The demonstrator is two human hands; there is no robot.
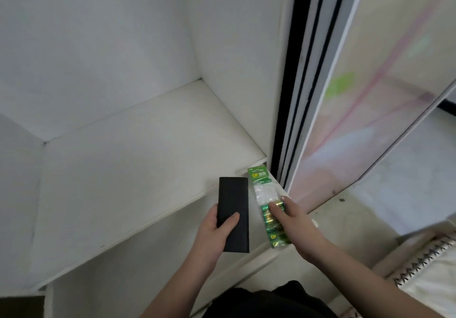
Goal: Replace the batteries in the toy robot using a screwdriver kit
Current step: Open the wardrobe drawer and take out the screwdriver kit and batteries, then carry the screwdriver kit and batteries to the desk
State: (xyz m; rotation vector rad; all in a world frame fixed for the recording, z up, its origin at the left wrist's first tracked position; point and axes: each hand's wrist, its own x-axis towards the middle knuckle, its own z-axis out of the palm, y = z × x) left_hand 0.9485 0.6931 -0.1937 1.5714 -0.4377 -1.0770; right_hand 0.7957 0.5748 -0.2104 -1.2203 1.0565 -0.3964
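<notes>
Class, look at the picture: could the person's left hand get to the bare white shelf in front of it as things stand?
Probably yes for reach: nothing lies between the left hand and the white shelf. But its fingers already hold the black case.

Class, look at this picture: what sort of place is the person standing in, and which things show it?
Probably a home storage cupboard: bare white shelves, a sliding door in dark tracks, and bedding at lower right.

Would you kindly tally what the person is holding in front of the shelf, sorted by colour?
Black: 1, the flat case in the left hand
Green: 1, the battery pack in the right hand
Total: 2
</notes>
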